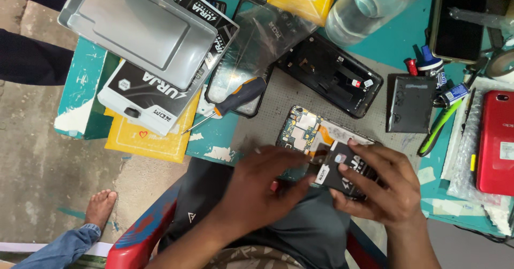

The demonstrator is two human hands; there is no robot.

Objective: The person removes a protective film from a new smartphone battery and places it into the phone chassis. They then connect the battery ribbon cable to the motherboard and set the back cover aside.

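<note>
An opened phone (305, 127) with its circuit board showing lies at the near edge of a teal table (399, 46). A black battery (342, 172) rests over its lower half. My right hand (383, 186) grips the battery from the right, fingers on top. My left hand (257, 186) comes in from the left, its fingertips touching the phone's near edge and the battery's left end. A screwdriver (233, 102) with a black and orange handle lies to the upper left of the phone.
A black phone back shell (332, 73), a second black battery (409, 104), a red phone (497, 143), a clear bottle (369, 6), a grey tray (139, 28) on boxes, and green tweezers (439, 127) crowd the table. Another person's bare foot (100, 207) rests on the floor at left.
</note>
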